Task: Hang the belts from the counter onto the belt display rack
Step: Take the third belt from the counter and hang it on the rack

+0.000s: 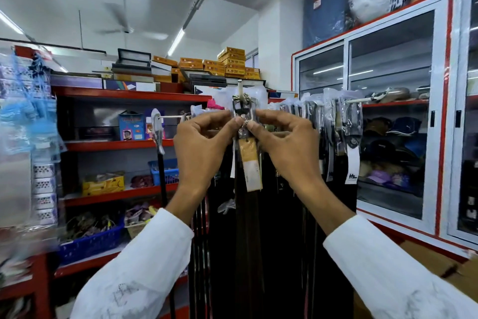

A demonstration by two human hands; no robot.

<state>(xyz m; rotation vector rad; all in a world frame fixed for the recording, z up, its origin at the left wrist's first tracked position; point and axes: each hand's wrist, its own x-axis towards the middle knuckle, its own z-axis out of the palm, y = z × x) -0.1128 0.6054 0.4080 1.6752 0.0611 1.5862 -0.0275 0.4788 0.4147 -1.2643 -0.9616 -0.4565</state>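
Observation:
A dark brown belt (pixel 248 228) with a silver buckle and a tan paper tag hangs straight down in front of me. My left hand (pixel 204 148) and my right hand (pixel 284 143) pinch its buckle end from both sides, right at a white peg (pixel 240 90) of the belt display rack. The buckle sits at the peg; whether it is hooked on I cannot tell. Several other dark belts in clear sleeves hang on a rack arm (pixel 323 109) to the right. One belt hangs alone on a left arm (pixel 157 122).
Red shelving (pixel 116 144) with boxes and blue baskets stands to the left. A glass-door cabinet (pixel 388 111) with caps fills the right. Yellow boxes are stacked on top of the shelves. Blue packets hang at the far left. The counter is out of view.

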